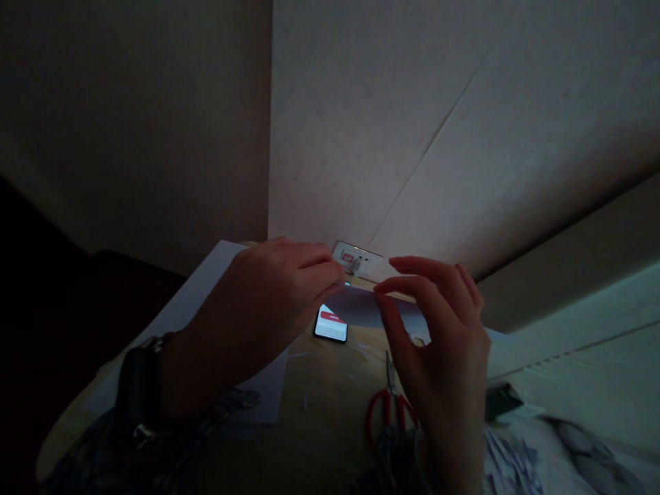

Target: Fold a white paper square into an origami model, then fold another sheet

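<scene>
Between my hands a strip of white paper [355,307] is held up above the table. My left hand [286,282] pinches its left end, fingers closed and pointing right. On the other side my right hand [438,309] grips the paper's upper edge between thumb and index finger, with the remaining fingers curled loosely apart. Behind the strip a phone [331,324] lies on the table with its screen lit, partly covered by the paper. Red-handled scissors [390,399] lie below my right hand, blades pointing away, handles partly hidden by my sleeve.
White paper sheets [262,399] lie under my left forearm on the wooden table [320,385], with small paper scraps near the scissors. A wall socket [357,260] with a plug sits low on the wall [330,151]. Blurred items lie on a light surface [546,454] at lower right.
</scene>
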`<action>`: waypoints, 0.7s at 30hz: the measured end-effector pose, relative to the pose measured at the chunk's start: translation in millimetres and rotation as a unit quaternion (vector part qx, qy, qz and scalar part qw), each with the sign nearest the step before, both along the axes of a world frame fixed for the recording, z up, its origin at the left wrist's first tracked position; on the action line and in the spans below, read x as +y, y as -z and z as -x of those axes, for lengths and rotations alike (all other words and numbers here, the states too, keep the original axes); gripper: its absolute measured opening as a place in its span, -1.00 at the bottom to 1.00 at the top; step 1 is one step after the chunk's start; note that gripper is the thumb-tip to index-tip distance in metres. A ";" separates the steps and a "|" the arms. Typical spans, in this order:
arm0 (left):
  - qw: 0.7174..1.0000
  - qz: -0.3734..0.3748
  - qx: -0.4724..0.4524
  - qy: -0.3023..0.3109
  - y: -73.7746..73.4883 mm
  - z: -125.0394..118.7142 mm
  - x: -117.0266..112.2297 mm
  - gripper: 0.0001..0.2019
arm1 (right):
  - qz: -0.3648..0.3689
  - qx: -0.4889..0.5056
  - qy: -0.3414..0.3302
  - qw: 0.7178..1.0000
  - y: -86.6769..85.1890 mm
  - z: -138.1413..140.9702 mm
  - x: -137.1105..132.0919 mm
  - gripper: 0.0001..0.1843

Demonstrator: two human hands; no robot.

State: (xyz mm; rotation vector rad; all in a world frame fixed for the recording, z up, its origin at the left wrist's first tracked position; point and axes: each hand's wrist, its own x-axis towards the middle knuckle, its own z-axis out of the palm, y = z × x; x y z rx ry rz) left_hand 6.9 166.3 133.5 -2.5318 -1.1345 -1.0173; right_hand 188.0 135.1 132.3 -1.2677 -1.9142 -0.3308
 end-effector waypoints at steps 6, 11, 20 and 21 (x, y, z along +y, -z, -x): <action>0.999 -0.013 0.028 0.006 -5.0 -5.7 -1.0 -0.77 | 0.001 0.000 -0.015 1.000 -1.4 4.2 -0.1 -0.90; 0.999 -0.048 0.005 0.021 -4.7 -4.9 -1.6 -0.81 | 0.000 -0.005 -0.020 1.000 -2.4 5.4 -0.6 -0.89; 0.997 -0.076 0.004 -0.015 -5.2 9.7 -1.3 -0.77 | 0.000 -0.004 0.020 1.000 -2.0 -21.2 1.0 -0.92; 0.997 -0.077 0.004 -0.025 -5.1 13.2 -0.7 -0.78 | -0.007 -0.003 0.037 0.999 -0.8 -30.8 2.8 -0.92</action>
